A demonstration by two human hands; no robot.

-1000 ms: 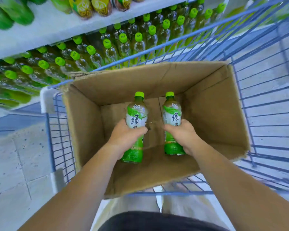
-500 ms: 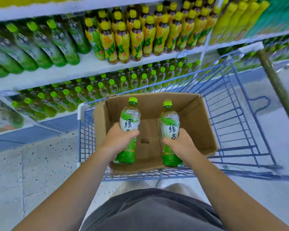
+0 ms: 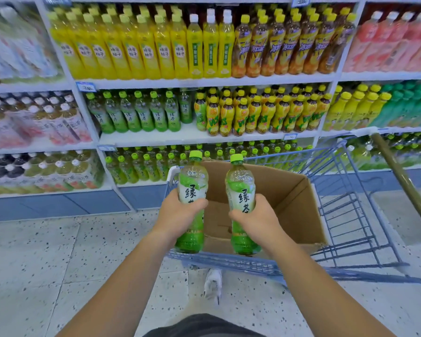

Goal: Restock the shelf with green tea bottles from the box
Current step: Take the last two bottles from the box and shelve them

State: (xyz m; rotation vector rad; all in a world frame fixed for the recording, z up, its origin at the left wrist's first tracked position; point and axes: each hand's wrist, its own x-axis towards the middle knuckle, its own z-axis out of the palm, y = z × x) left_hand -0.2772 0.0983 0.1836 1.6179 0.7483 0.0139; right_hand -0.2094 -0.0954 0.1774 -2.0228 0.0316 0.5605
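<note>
Now, compared with half a second before, the two bottles had come up out of the box [image 3: 289,190] and my view had tipped upward, so the upper shelves showed where I had seen mostly cardboard. The left bottle [image 3: 192,188] stood upright over the box's left wall. The right bottle [image 3: 241,188] stood upright above the box's open middle, its base near the box's near edge. The two were held apart, not touching.

Each bottle was clear plastic with a bright green cap, a white and green label with dark characters, and green-tinted liquid showing at the bottom.

My left hand [image 3: 178,215] was wrapped round the waist of the left bottle, thumb across the label. My right hand [image 3: 258,220] was clamped the same way round the right bottle.

The box sat open in a blue wire cart [image 3: 345,203], and I could see nothing else inside it. Beyond the box and above it, the shelf [image 3: 156,136] carried a row of matching green tea bottles [image 3: 134,113], with yellow-capped bottles [image 3: 260,113] to their right. Nearer than the box, a white shoe [image 3: 213,285] stood on the speckled floor [image 3: 58,251].
</note>
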